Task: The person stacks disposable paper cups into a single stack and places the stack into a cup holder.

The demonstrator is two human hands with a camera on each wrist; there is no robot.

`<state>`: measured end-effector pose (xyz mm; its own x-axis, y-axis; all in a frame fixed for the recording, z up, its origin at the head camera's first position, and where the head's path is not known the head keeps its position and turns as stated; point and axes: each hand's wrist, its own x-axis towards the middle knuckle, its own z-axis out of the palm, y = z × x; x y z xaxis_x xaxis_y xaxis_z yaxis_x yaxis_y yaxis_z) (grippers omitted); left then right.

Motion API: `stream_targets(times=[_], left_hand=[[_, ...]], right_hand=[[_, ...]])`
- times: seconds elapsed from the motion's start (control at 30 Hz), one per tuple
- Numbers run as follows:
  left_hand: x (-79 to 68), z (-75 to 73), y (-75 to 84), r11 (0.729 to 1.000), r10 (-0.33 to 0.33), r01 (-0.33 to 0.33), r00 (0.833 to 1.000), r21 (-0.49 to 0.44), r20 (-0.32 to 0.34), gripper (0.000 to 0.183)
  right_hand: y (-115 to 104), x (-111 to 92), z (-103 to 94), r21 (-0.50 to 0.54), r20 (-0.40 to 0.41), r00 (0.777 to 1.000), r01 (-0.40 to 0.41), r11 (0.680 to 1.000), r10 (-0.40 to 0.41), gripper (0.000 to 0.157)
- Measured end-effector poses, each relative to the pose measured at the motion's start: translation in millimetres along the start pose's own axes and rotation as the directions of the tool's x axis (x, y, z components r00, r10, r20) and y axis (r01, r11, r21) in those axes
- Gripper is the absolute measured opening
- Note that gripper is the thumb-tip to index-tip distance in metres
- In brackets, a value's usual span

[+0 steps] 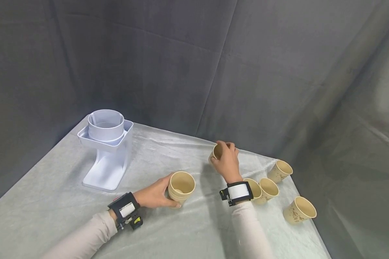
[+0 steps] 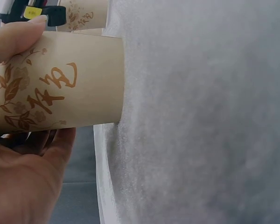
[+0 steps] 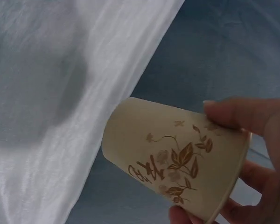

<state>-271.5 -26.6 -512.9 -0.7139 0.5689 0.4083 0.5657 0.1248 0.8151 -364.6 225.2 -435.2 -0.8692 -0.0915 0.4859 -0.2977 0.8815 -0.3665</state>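
My left hand [image 1: 155, 193] grips a stack of beige paper cups [image 1: 181, 185] near the middle of the table, thumb on the near side and fingers behind. The left wrist view shows brown leaf and writing print on the outer cup [image 2: 60, 84]. Farther back and to the right, my right hand [image 1: 227, 161] holds a single paper cup [image 1: 215, 153] by its rim. In the right wrist view that cup [image 3: 172, 156] is tilted, with thumb and fingers on opposite sides near the mouth. Its base appears off the cloth, though the exact gap is hard to tell.
Several single paper cups stand upright at the right: one at the back [image 1: 280, 171], a pair near my right wrist [image 1: 268, 189], another nearer the edge [image 1: 299, 210]. A white plastic stand [image 1: 107, 174] with a round holder [image 1: 106, 126] is at the back left. Grey curtains border the table.
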Motion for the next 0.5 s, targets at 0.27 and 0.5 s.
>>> stream_targets(times=[0.27, 0.5], left_hand=[[1.2, -0.3, -4.0, 1.000, -0.011, 0.011, 1.000, -0.007, 0.004, 0.082], [1.2, -3.2, 15.9, 1.000, -0.016, 0.017, 1.000, -0.015, 0.010, 0.081]], right_hand=[[-19.2, -13.3, -14.6, 0.032, -0.105, 0.989, 0.104, 0.994, -0.100, 0.059], [-33.4, -27.9, -28.3, 0.017, -0.124, 0.980, 0.160, 0.987, -0.157, 0.057]])
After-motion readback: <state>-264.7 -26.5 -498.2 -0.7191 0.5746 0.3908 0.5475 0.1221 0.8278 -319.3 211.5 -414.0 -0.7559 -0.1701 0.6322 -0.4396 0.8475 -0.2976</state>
